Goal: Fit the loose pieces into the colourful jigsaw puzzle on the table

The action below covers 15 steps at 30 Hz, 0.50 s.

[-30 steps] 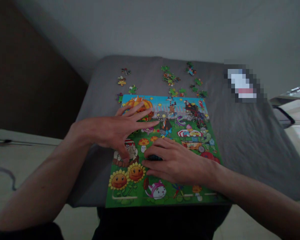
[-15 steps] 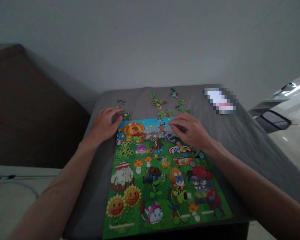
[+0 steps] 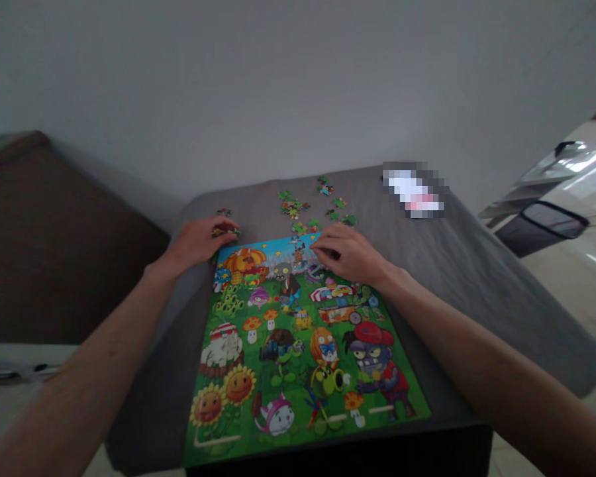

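Observation:
A picture puzzle board (image 3: 288, 358), printed with cartoon plants and zombies on green, lies flat before me. My left hand (image 3: 198, 240) is at its upper left corner, thumb and fingers curved but apart. Puzzle pieces (image 3: 224, 232) show between and just beyond those fingers; I cannot tell whether any is gripped. Over the board's upper right part, my right hand (image 3: 350, 255) has thumb and index finger pinched together near the blue strip. Whatever that pinch holds is hidden. Behind the board lie several loose green puzzle pieces (image 3: 294, 207).
The board rests on a grey cloth-covered table (image 3: 457, 285) against a wall (image 3: 288, 93). A blurred-out phone-like object (image 3: 412, 192) lies at the far right. A brown box-like piece of furniture (image 3: 59, 245) stands left. A dark-framed mirror-like object (image 3: 553, 220) is at the right.
The view has shifted, so board and table sit further left. My left hand has come over the pieces at the upper left corner. My right hand keeps its pinch at the upper edge.

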Available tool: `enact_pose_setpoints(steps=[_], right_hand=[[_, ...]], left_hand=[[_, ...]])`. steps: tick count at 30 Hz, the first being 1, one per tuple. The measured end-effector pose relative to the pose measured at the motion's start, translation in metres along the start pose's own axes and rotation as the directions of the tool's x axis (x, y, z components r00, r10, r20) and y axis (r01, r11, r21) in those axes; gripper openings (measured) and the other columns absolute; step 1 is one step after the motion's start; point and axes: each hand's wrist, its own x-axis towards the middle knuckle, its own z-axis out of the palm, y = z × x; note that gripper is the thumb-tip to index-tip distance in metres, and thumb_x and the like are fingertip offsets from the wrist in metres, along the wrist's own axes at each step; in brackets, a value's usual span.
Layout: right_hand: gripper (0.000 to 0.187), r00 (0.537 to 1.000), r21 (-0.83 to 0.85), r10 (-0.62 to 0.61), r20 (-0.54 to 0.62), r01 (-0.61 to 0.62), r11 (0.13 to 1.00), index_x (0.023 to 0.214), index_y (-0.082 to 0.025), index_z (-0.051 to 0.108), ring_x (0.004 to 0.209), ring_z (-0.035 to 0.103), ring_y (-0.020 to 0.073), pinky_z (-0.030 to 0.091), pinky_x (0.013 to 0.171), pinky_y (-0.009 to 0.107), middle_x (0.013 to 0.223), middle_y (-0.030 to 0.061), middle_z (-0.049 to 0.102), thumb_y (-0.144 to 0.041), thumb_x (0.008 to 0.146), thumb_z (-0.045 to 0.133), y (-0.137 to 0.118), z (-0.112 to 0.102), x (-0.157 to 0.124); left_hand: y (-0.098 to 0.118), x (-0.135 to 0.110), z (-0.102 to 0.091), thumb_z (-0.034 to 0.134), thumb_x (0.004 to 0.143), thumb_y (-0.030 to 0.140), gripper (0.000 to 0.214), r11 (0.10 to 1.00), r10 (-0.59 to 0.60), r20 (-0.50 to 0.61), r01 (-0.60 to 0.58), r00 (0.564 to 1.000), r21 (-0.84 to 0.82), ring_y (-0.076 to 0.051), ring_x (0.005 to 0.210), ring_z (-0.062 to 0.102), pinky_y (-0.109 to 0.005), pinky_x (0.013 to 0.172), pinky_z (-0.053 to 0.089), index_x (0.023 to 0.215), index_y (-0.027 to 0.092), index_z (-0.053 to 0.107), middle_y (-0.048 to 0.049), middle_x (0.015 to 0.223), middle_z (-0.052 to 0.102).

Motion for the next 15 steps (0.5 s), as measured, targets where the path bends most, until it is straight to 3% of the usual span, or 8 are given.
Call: enact_pose_setpoints(steps=[4, 7, 10, 15], right_hand=[[0.029, 1.000, 0.014, 0.005, -0.009, -0.004, 1.000, 0.108, -0.016, 0.084, 0.100, 0.069, 0.0241, 0.053, 0.095, 0.039, 0.104, 0.0126, 0.078, -0.022, 0.107, 0.055, 0.000, -0.004, 0.001], [0.028, 1.000, 0.022, 0.017, 0.008, -0.017, 1.000, 0.105, -0.018, 0.083, 0.101, 0.067, 0.0239, 0.051, 0.095, 0.038, 0.103, 0.0113, 0.077, -0.021, 0.106, 0.056, -0.001, -0.006, 0.001], [0.027, 1.000, 0.037, 0.007, 0.017, -0.008, 0.999, 0.103, -0.017, 0.083, 0.098, 0.067, 0.0233, 0.050, 0.093, 0.037, 0.101, 0.0111, 0.077, -0.019, 0.105, 0.056, -0.002, -0.006, 0.001], [0.025, 0.999, 0.127, 0.034, 0.015, -0.035, 0.991, 0.101, -0.017, 0.083, 0.099, 0.068, 0.0229, 0.050, 0.096, 0.039, 0.103, 0.0109, 0.079, -0.020, 0.104, 0.058, -0.009, -0.006, 0.004]], left_hand=[[0.033, -0.025, -0.009, 0.054, 0.103, 0.055, 0.042, 0.994, 0.082, -0.008, -0.083, 0.997, -0.073, -0.026, 0.102, 0.073, -0.040, 0.092, 0.058, 0.119, 0.025, 0.079, -0.0096, 0.120, 0.080], [0.061, -0.058, -0.016, 0.055, 0.103, 0.055, 0.040, 0.981, 0.156, 0.052, -0.149, 0.986, -0.121, -0.024, 0.096, 0.073, -0.036, 0.086, 0.059, 0.114, 0.028, 0.083, -0.0070, 0.111, 0.081], [0.085, -0.092, -0.022, 0.061, 0.102, 0.050, 0.031, 0.967, 0.185, 0.111, -0.162, 0.976, -0.195, -0.024, 0.099, 0.076, -0.037, 0.091, 0.060, 0.107, 0.031, 0.084, -0.0037, 0.108, 0.083], [0.114, -0.130, -0.017, 0.079, 0.090, 0.047, 0.019, 0.922, -0.042, 0.072, 0.066, 0.997, -0.382, -0.021, 0.082, 0.075, -0.033, 0.077, 0.062, 0.089, 0.028, 0.080, -0.0002, 0.088, 0.081]])
